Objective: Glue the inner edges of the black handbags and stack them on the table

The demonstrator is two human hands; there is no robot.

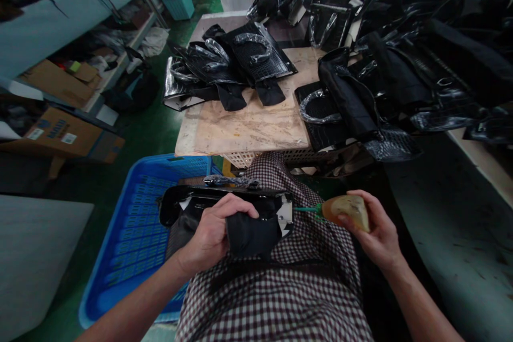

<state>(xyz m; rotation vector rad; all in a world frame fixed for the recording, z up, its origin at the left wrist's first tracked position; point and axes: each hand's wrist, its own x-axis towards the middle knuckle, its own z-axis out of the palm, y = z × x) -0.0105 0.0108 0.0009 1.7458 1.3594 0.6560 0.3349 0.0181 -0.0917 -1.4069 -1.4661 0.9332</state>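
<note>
Across my lap lies a black handbag (192, 214), its far edge carrying a handle (228, 180) wrapped in clear plastic. My left hand (218, 227) is closed on a flap of the bag's black cloth lining (250, 235), folding it outward over the near side. At the bag's right end a pale, metallic-looking piece (285, 212) shows. My right hand (374, 230) grips a squeeze bottle (347, 211) of amber liquid, tipped sideways. The bottle's thin green nozzle (305, 209) points left, its tip at or very near the bag's right end.
A blue plastic basket (120, 246) stands at my left, partly under the bag. Ahead, a worn board tabletop (240, 128) bears several black handbags (256, 53). More black bags (401, 64) are heaped at the right. Cardboard boxes (60, 133) sit by the left shelves.
</note>
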